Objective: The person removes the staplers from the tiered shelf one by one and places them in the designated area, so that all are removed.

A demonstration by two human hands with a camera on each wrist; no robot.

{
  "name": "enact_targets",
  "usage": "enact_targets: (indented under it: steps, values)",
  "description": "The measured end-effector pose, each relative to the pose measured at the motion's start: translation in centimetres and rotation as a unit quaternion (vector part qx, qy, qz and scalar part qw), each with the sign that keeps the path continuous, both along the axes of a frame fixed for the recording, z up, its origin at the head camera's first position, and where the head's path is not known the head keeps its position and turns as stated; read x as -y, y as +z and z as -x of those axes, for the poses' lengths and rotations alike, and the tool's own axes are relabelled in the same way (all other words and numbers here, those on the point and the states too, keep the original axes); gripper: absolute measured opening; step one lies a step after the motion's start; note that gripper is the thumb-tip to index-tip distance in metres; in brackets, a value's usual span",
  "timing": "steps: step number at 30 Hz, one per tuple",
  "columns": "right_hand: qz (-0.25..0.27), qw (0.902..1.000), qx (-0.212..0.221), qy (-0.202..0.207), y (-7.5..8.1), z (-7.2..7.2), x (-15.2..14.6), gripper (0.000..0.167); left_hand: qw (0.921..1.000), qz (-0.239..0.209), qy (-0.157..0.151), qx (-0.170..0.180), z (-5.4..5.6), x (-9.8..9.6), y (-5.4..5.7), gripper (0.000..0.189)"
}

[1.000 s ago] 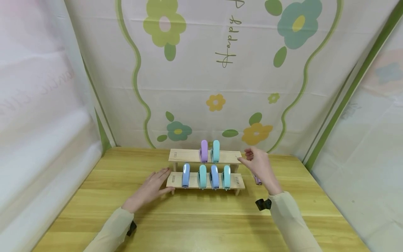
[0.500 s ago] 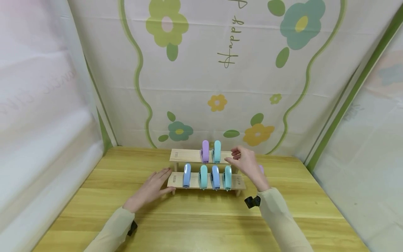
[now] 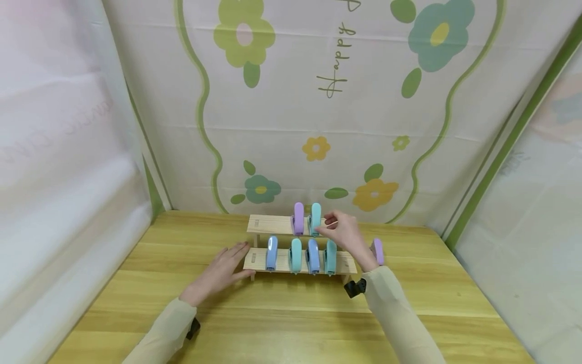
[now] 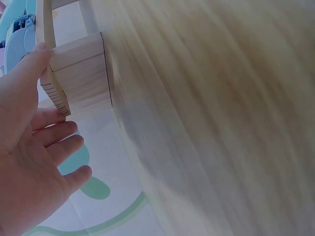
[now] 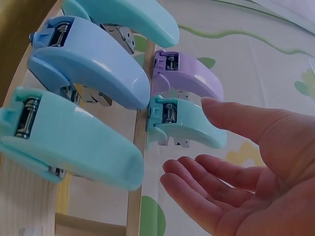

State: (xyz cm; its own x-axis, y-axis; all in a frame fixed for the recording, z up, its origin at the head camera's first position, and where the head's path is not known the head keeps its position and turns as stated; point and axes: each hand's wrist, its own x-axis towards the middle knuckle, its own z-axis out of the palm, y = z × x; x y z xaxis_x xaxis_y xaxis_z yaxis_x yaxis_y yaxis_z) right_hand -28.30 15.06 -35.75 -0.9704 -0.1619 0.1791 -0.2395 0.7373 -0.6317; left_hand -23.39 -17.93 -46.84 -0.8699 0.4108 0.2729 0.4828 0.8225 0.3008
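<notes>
My left hand [image 3: 224,268] holds the left end of a two-tier wooden stand [image 3: 259,259] at its lower shelf, thumb at the front edge and index finger at the back. Over the upper shelf [image 3: 273,223], my right hand [image 3: 343,231] is at a turquoise hole punch [image 5: 189,120], its thumb tip overlapping the handle in the right wrist view and the other fingers spread below. Left of that punch stands a purple one [image 3: 298,218]. The lower shelf carries a blue punch [image 3: 272,253], a turquoise punch [image 3: 295,256], another blue punch [image 3: 312,256] and another turquoise punch [image 3: 330,257].
Right of the stand, a purple hole punch [image 3: 377,251] is on the wooden table [image 3: 291,323], partly behind my right wrist. A white flowered cloth [image 3: 273,111] hangs behind the table, with more cloth at both sides.
My right hand has moved left over the upper shelf to the turquoise hole punch. The purple punch at the right shows more. My left hand keeps its place on the stand.
</notes>
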Motion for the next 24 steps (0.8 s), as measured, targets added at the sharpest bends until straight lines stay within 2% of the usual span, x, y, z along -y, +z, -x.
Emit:
enact_targets:
  steps: [7, 15, 24]
  values:
    - [0.006, 0.9999, 0.007, 0.004, -0.2, 0.4, 0.7, 0.050, 1.0000, 0.003, -0.001, 0.004, -0.1, -0.2, 0.3, 0.075]
    - [-0.002, 0.9999, 0.010, 0.003, -0.7, 0.7, 1.0, 0.052, 1.0000, -0.002, 0.001, -0.002, -0.1, -0.1, 0.1, 0.074]
    - [-0.026, 0.9996, -0.005, 0.010, -0.8, 1.0, 1.5, 0.035, 1.0000, -0.001, 0.003, 0.000, -0.1, -0.1, 0.2, 0.075]
